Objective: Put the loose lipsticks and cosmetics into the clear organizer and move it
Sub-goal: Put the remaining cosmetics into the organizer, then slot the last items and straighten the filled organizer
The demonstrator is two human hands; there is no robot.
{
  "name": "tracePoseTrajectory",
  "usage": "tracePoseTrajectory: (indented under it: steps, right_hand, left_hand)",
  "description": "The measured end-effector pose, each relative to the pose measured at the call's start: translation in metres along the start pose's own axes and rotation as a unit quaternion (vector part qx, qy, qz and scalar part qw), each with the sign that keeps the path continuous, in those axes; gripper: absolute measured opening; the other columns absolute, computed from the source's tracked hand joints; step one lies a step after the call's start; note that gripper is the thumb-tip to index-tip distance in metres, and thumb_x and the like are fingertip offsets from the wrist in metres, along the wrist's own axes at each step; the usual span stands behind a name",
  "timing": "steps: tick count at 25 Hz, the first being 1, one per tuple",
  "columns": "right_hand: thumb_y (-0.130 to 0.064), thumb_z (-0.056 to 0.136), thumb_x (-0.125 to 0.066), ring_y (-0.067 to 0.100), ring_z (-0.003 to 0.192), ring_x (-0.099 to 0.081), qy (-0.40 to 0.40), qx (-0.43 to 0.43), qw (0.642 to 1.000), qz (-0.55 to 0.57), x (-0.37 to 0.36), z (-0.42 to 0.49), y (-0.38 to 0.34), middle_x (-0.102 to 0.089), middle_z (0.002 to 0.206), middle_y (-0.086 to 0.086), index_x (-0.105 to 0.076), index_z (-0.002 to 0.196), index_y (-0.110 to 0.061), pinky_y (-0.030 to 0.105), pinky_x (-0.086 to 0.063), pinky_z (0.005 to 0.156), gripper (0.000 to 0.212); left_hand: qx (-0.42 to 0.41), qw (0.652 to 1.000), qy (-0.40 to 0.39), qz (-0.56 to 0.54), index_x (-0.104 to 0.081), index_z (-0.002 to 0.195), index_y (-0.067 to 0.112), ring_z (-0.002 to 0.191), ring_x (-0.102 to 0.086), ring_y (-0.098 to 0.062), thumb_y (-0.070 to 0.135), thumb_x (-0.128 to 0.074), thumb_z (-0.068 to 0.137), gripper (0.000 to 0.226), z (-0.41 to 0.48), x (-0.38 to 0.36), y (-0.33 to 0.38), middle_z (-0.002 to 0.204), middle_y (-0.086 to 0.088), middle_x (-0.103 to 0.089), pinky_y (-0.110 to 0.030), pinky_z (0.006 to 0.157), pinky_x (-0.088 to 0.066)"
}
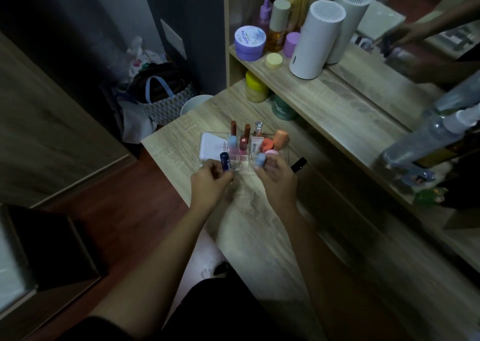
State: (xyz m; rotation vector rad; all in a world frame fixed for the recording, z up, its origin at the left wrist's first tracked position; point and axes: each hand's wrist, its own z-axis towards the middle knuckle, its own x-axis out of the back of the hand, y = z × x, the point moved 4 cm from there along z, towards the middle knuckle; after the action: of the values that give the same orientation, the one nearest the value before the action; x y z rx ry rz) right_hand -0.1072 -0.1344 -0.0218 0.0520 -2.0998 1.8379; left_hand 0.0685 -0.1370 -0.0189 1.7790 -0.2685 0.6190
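- Just beyond both hands, on the wooden table (259, 223), stands the clear organizer (205, 161), touching or nearly touching the fingertips.
- Left hand (210, 184) is curled closed around a dark blue balm stick (225, 161), pinched between thumb and fingers and held upright at the organizer's near-left corner.
- Right hand (276, 177) is loosely curled at the organizer's near-right edge, fingers around a pale blue cap (260, 160); whether it grips firmly I cannot tell.
- Beyond the left hand, a white compact (211, 145) lies flat in the organizer's left section.
- Between the hands and farther off, two brown-red lipsticks (246, 132) and a clear-capped tube (258, 128) stand upright in the middle slots.
- Beyond the right hand, orange and peach tubes (280, 139) sit in the right section.
- Just right of the right hand, a black stick (298, 164) lies loose on the table.
- Far beyond the hands, a shelf (324, 91) carries a purple jar (250, 43) and a white cylinder (315, 39).
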Motion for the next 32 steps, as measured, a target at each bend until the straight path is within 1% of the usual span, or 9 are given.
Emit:
tracePoseTrajectory:
  steps: [2,6,13,18,22,25,28,30,32]
  right_hand:
    - [-0.008,0.080,-0.070,0.001,0.088,-0.065,-0.005,0.025,1.000,-0.003,-0.013,0.010,-0.007,-0.067,0.096,-0.011,-0.065,0.104,-0.018,0.003,-0.049,0.072,0.028]
    - [0.000,0.080,-0.068,0.009,0.084,-0.065,-0.002,0.022,0.999,-0.026,-0.026,0.023,-0.005,-0.063,0.090,-0.015,-0.065,0.109,-0.011,0.021,-0.055,0.077,0.032]
    - [0.003,0.079,-0.067,0.008,0.083,-0.066,-0.024,0.011,0.999,-0.046,-0.035,0.026,0.013,-0.069,0.093,-0.003,-0.066,0.108,-0.013,0.000,-0.047,0.070,0.033]
    - [0.001,0.078,-0.068,0.020,0.087,-0.068,-0.020,0.054,0.993,-0.105,-0.038,0.027,0.012,-0.072,0.100,0.011,-0.067,0.106,-0.010,0.038,-0.058,0.081,0.030]
    - [0.000,0.077,-0.068,0.023,0.084,-0.067,-0.020,0.065,0.989,-0.131,-0.037,0.030,0.010,-0.071,0.098,0.013,-0.067,0.106,-0.007,0.043,-0.057,0.079,0.030]
    - [-0.002,0.077,-0.069,0.023,0.094,-0.063,-0.026,0.058,0.986,-0.155,-0.035,0.024,0.008,-0.068,0.106,0.013,-0.065,0.114,-0.009,0.031,-0.053,0.086,0.038]
    - [-0.005,0.078,-0.069,0.010,0.082,-0.057,0.032,0.071,0.984,-0.159,-0.023,0.015,0.007,-0.063,0.107,0.012,-0.063,0.112,-0.009,-0.003,-0.038,0.071,0.035]
    - [-0.011,0.084,-0.065,-0.001,0.076,-0.052,0.130,0.026,0.984,-0.119,-0.001,0.015,0.012,-0.060,0.108,0.010,-0.061,0.109,-0.011,0.001,-0.045,0.066,0.026]
    - [-0.017,0.090,-0.059,0.009,0.083,-0.059,0.233,-0.086,0.965,-0.080,0.026,0.019,0.024,-0.060,0.111,0.013,-0.058,0.113,-0.008,0.008,-0.044,0.065,0.025]
  left_hand:
    - [-0.044,0.999,0.012,0.009,-0.051,0.067,0.022,0.048,-0.050,0.003,0.020,-0.074,0.074,0.024,0.007,0.003,0.013,0.055,0.013,-0.053,0.002,0.052,-0.037]
    - [-0.073,0.996,0.001,0.057,-0.061,0.084,0.008,0.061,-0.055,-0.014,0.017,-0.071,0.079,0.014,0.018,-0.007,0.015,0.072,-0.007,-0.066,-0.011,0.053,-0.035]
    - [-0.087,0.994,0.004,0.072,-0.062,0.099,0.004,0.082,-0.065,-0.028,0.012,-0.064,0.084,0.017,0.025,-0.020,0.014,0.092,-0.017,-0.072,-0.033,0.072,-0.051]
    - [-0.088,0.987,0.006,0.135,-0.064,0.095,0.002,0.082,-0.062,-0.030,0.012,-0.062,0.085,0.015,0.023,-0.027,0.008,0.093,-0.018,-0.069,-0.033,0.068,-0.043]
    - [-0.084,0.984,0.001,0.157,-0.064,0.094,0.000,0.083,-0.061,-0.032,0.012,-0.060,0.087,0.015,0.025,-0.029,0.005,0.094,-0.019,-0.067,-0.038,0.070,-0.045]
    - [-0.089,0.985,0.009,0.148,-0.065,0.098,0.000,0.084,-0.062,-0.032,0.012,-0.062,0.085,0.017,0.021,-0.026,0.007,0.095,-0.019,-0.068,-0.039,0.073,-0.048]
    - [-0.092,0.992,0.044,0.073,-0.066,0.091,0.001,0.077,-0.065,-0.029,0.010,-0.067,0.081,0.013,0.010,-0.019,0.006,0.088,-0.017,-0.069,-0.039,0.072,-0.054]
    - [-0.125,0.991,0.012,0.044,-0.067,0.087,0.006,0.072,-0.063,-0.023,0.013,-0.068,0.082,0.009,0.001,-0.021,0.003,0.083,-0.013,-0.069,-0.036,0.071,-0.054]
    - [-0.185,0.978,-0.074,0.068,-0.069,0.093,0.009,0.079,-0.064,-0.022,0.018,-0.065,0.086,0.012,-0.010,-0.030,0.001,0.089,-0.010,-0.070,-0.034,0.075,-0.052]
